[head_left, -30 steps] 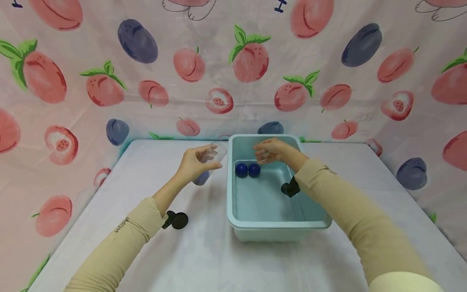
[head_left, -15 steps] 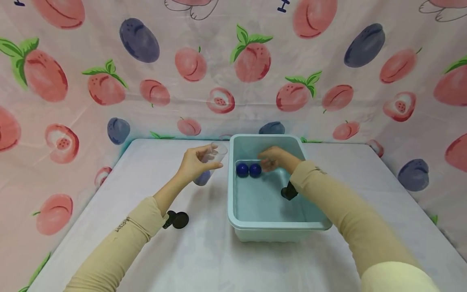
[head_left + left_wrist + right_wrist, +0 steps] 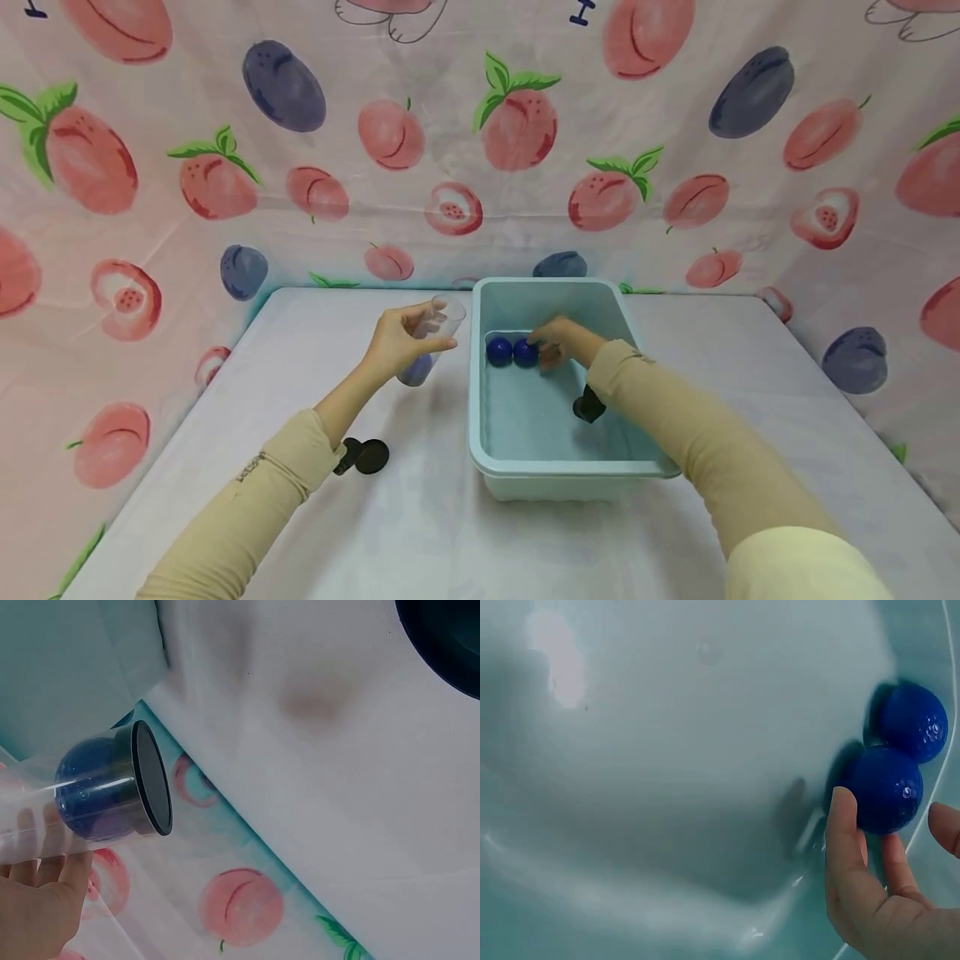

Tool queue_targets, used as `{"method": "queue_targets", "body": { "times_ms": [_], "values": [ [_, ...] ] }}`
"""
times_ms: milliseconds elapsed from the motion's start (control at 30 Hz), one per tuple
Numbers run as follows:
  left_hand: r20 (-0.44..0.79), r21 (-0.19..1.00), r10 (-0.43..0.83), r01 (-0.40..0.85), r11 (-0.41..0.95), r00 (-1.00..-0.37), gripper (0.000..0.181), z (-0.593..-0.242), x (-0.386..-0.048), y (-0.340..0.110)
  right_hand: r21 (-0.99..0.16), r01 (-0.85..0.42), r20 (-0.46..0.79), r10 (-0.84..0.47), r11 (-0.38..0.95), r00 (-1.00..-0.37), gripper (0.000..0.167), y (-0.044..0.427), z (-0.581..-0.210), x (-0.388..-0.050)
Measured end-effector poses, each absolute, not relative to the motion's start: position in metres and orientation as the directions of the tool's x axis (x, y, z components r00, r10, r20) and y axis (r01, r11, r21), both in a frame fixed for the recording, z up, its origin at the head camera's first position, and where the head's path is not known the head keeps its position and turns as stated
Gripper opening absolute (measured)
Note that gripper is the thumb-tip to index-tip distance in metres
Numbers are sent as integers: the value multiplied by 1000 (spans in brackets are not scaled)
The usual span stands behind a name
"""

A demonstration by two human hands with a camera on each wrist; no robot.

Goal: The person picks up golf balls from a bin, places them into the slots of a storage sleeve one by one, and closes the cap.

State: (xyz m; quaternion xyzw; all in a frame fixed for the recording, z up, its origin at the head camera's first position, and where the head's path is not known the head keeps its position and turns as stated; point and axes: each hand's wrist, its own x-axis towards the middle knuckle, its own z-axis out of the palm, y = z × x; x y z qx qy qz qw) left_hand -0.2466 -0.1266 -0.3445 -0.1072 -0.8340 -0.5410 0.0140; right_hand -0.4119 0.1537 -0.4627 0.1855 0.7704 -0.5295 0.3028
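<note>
My left hand [image 3: 395, 343] holds a tilted clear plastic cup [image 3: 447, 310] above the table, left of the tub. One blue ball [image 3: 90, 787] lies inside the cup, by its dark base [image 3: 154, 778]. Inside the light blue tub [image 3: 480, 417], two glossy blue balls sit side by side against the far left: one [image 3: 498, 351] on the left, the other [image 3: 526, 352] on the right. My right hand [image 3: 557, 341] reaches down to the right-hand ball. In the right wrist view its fingers [image 3: 847, 847] are at that ball, while the thumb [image 3: 946, 825] stands apart from it.
The tub stands on a white-covered table [image 3: 420, 533], right of centre. A fruit-print cloth [image 3: 450, 100] hangs behind and along the sides. Dark round wrist-camera parts show at the left wrist [image 3: 371, 457] and right wrist [image 3: 588, 407].
My right hand has lowered into the tub and come up to the right-hand ball. My left hand and the cup have stayed nearly still.
</note>
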Motion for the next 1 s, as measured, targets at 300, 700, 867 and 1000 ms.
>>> {"method": "queue_targets", "body": {
  "times_ms": [300, 700, 867, 1000],
  "values": [
    [127, 895, 154, 181, 407, -980, 55, -341, -245, -125, -708, 597, -653, -25, 377, -757, 86, 146, -494, -423],
    [127, 900, 166, 184, 396, -978, 58, -348, -240, -121, -672, 552, -649, -33, 494, -760, 67, 114, -390, -318],
    [130, 899, 174, 190, 394, -976, 59, -348, -243, -121, -714, 547, -645, -105, 438, -757, 75, 128, -400, -338],
    [129, 895, 178, 192, 402, -976, 59, -347, -244, -123, -700, 531, -645, -103, 477, -758, 62, 124, -376, -322]
  ]
}}
